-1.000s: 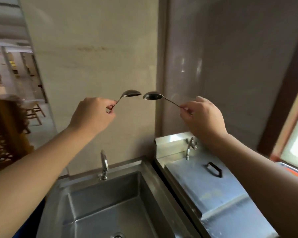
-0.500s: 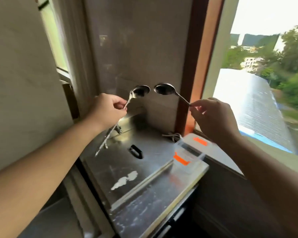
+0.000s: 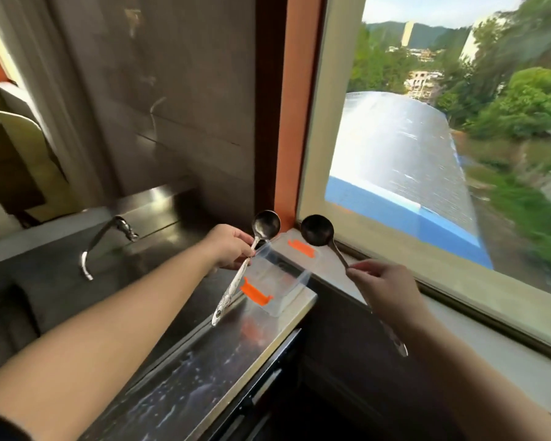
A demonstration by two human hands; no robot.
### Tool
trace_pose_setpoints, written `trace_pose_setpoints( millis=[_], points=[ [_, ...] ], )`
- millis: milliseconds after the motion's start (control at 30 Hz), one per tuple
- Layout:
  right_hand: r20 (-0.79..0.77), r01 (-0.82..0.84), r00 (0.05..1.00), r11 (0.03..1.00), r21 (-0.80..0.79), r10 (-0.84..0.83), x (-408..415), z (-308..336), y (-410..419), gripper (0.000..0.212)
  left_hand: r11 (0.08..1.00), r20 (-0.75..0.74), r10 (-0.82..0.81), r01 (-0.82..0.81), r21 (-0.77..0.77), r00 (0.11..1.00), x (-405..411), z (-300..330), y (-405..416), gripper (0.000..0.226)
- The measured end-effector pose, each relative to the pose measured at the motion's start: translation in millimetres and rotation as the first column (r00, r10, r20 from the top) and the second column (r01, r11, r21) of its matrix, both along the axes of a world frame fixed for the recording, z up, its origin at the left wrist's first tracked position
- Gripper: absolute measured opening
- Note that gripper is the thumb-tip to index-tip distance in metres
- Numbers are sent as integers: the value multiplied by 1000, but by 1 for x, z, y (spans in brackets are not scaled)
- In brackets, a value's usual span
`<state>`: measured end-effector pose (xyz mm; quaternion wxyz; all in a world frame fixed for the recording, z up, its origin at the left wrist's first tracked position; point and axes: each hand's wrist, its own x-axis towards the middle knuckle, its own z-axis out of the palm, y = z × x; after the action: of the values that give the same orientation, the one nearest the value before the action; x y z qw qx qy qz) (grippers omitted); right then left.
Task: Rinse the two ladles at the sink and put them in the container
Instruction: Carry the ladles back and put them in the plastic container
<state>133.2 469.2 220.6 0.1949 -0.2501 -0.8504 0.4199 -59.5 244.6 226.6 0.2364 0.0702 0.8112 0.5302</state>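
The left hand (image 3: 231, 248) pinches the stem of one ladle (image 3: 265, 225), and the right hand (image 3: 384, 289) pinches the thin stem of the other ladle (image 3: 317, 231); both bowls point up and away from the person. Between the hands, a clear container (image 3: 279, 283) with orange clips stands open on the steel counter (image 3: 204, 370). Behind it are the window sill (image 3: 395, 246) and the window (image 3: 427, 122).

clear container (image 3: 279, 283) w/ orange clips (image 3: 255, 293), patterned ladle handle (image 3: 228, 296)

Both hands (image 3: 233, 248) (image 3: 384, 286) hold ladles (image 3: 265, 225) (image 3: 317, 231) above the clear container (image 3: 275, 283).
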Motion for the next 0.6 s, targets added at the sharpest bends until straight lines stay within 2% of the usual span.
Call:
trace_pose_setpoints(
  millis=[233,367,467,533,600],
  points=[
    [90,165,984,974,-155,-153,-3,-39,22,12,983,72,-36,48,-178,997,-74,-79,69,19],
    [168,238,963,956,-171,-209,-16,-50,29,17,943,133,-143,176,-282,981,-114,-128,104,20],
    [209,263,953,940,-220,-218,-28,-55,29,14,850,87,-262,273,-450,961,-133,-151,123,10],
    [227,282,948,922,-265,-224,-35,-58,26,13,737,44,-355,309,-601,934,-138,-162,131,3],
    [243,288,945,906,-309,-217,-39,-62,24,14,627,-28,-409,258,-735,912,-138,-174,138,22]
  ],
)
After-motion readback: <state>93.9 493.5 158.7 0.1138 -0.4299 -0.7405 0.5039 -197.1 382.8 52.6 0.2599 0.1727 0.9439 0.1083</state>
